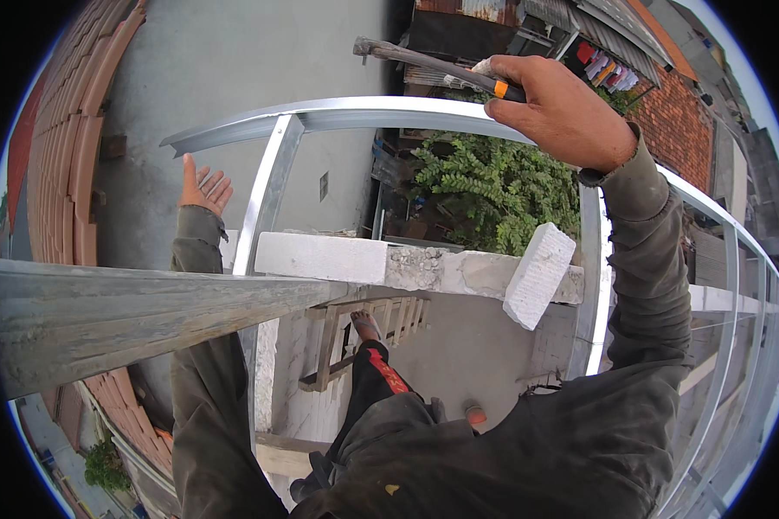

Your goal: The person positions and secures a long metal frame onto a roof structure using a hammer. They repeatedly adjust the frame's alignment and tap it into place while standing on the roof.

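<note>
My right hand (567, 112) is closed round the dark handle of a hammer (433, 62), which has an orange band near the grip. The hammer's head points left, above a curved-looking silver metal channel (389, 114). My left hand (204, 190) is open with the palm turned up and fingers spread, just under the channel's left end. Whether its thumb touches the metal I cannot tell. Silver uprights (267, 186) join the channel from below. A loose white block (541, 275) lies tilted across the top of the block wall (320, 257).
A long grey beam (147, 316) crosses in front of my left arm. Below, my foot (365, 325) is by a wooden frame (329, 346) far above the floor. More metal framing (731, 285) runs at the right. Leafy branches (502, 186), tiled roofs (78, 156) and hanging laundry (610, 69) lie beyond.
</note>
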Demonstrator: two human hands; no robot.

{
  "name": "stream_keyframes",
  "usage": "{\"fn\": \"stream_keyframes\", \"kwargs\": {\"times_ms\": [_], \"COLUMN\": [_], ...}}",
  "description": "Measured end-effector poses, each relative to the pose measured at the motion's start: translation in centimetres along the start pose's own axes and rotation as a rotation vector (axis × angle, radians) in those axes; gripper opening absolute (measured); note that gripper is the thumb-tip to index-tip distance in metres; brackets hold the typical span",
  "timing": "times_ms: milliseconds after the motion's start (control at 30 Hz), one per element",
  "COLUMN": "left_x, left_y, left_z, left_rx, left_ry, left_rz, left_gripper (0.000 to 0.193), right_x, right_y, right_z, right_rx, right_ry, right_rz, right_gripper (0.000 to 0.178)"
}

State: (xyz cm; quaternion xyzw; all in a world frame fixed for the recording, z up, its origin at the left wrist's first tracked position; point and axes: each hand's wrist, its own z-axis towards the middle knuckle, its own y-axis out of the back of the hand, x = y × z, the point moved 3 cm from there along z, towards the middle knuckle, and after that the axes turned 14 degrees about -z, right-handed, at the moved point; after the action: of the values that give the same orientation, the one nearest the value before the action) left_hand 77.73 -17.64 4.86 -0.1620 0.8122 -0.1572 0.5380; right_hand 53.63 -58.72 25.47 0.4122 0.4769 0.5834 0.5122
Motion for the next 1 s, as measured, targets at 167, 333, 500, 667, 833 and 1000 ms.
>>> {"fn": "stream_keyframes", "kwargs": {"times_ms": [167, 333, 500, 667, 833, 1000], "left_x": [3.5, 3.2, 4.4, 4.9, 6.3, 8.3], "left_y": [-0.3, -1.1, -3.5, -5.2, -7.7, -7.1], "left_z": [2.9, 4.4, 7.9, 10.4, 14.8, 19.8], "left_rx": [-0.057, -0.128, -0.222, -0.276, -0.290, -0.164], "left_ry": [0.069, 0.098, 0.094, 0.123, 0.225, 0.130], "left_rz": [-0.054, -0.239, -0.406, -0.427, -0.429, -0.172], "left_gripper": [0.118, 0.124, 0.133, 0.135, 0.120, 0.096], "right_x": [0.1, -1.1, -0.7, 0.1, 0.7, -0.3], "right_y": [0.6, -3.3, -6.1, -10.1, -12.5, -16.6], "right_z": [-2.5, -0.6, 5.4, 10.6, 15.3, 19.7], "right_rx": [0.005, -0.048, 0.228, 0.215, 0.179, 0.398], "right_ry": [-0.137, -0.099, -0.131, -0.015, 0.069, 0.070], "right_rz": [-0.029, -0.035, 0.456, 0.513, 0.294, 0.460], "right_gripper": [0.039, 0.038, 0.037, 0.035, 0.039, 0.031]}}
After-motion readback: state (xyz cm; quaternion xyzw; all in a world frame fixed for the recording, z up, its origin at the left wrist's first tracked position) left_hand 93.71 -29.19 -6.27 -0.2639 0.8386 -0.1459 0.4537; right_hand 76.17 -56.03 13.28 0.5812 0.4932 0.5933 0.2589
